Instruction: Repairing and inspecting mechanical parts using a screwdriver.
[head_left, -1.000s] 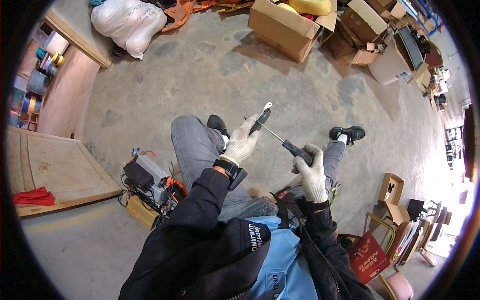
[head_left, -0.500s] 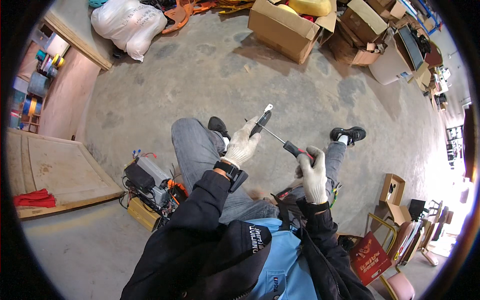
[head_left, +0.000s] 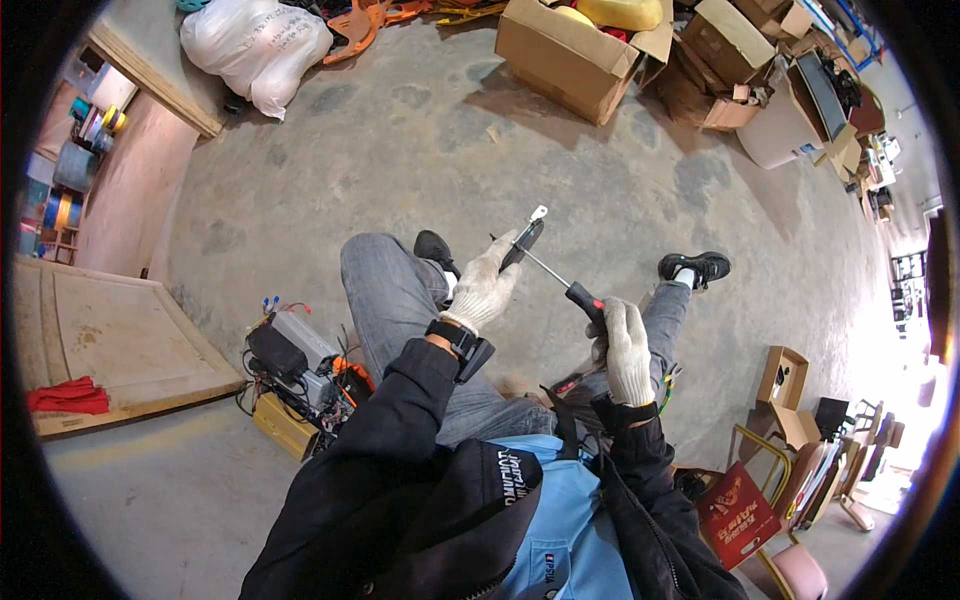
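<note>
My left hand (head_left: 483,281), in a whitish knit glove, grips a slim black piece (head_left: 524,246) with a silver, holed metal tab (head_left: 539,213) at its far end. The rest of that piece is hidden by the glove. In my gloved right hand (head_left: 626,352) is a screwdriver (head_left: 580,296) with a black and red handle, the fingers folded over the handle's near end. Its thin shaft slants up and left, and the tip meets the side of the black piece. Both hands are held above the floor between my spread legs.
Left of my leg stands an electronics assembly (head_left: 300,355) with loose wires, next to a wooden panel (head_left: 130,325) bearing a red cloth (head_left: 70,396). A white bag (head_left: 255,50) and cardboard boxes (head_left: 565,60) line the far side. Chairs and a red box (head_left: 738,515) are at right.
My right fingers have closed further over the screwdriver's handle, covering more of it. The left hand and black piece have barely moved, and the tip stays against the piece.
</note>
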